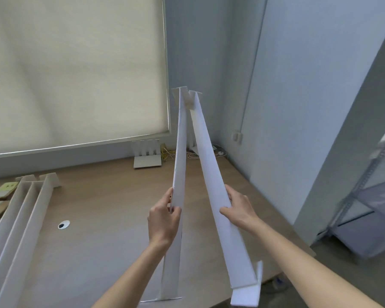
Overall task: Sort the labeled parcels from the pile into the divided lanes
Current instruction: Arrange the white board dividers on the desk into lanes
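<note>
Wooden table (102, 218) below a blind. Mid-frame, left hand (165, 221) and right hand (240, 210) each gripping a raised white divider (179, 165). Parcels (0, 194) far left. Probably light, stiff, bendable; best gripped mid-length.

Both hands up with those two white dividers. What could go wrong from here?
1. The left hand and right hand each grip a long white divider near mid-length; the far tips nearly touch and may snag.
2. Lowered carelessly, they might knock the dividers already on the table.
3. They look thin; they may flex.
</note>
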A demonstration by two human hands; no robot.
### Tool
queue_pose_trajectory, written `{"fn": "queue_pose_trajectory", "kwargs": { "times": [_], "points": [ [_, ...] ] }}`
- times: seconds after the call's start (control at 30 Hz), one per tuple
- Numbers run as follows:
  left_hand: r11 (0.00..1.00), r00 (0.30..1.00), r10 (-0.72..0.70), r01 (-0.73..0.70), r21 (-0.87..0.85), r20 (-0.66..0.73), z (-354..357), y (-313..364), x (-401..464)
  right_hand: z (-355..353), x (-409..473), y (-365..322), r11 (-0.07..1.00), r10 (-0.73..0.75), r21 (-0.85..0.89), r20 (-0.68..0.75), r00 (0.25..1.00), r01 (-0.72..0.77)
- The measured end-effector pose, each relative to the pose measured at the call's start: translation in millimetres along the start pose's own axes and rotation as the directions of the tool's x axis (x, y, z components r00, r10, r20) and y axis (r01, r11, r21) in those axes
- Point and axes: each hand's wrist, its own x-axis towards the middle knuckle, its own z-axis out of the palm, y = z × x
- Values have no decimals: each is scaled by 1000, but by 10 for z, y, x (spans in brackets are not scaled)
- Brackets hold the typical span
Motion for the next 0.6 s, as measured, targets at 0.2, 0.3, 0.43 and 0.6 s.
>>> {"fn": "queue_pose_trajectory", "kwargs": {
  "times": [0.2, 0.3, 0.43, 0.6],
  "points": [
    [1000, 999, 5, -5, 2, 42, 599, 129, 174, -266, 286, 506, 998, 49, -38, -20, 999, -50],
    [1000, 998, -12, 11, 2, 62, 949, 101, 341, -324, 553, 773, 996, 64, -55, -17, 998, -64],
    [999, 996, -51, 51, -2, 73, 1482, 0, 646, -379, 1021, 1066, 994, 73, -79, 5, 997, -73],
    [992, 990, -124, 122, 30, 73, 2084, -120, 1009, -419, 1625, 1370, 989, 93, -125, 66, 993, -84]
  ]
}}
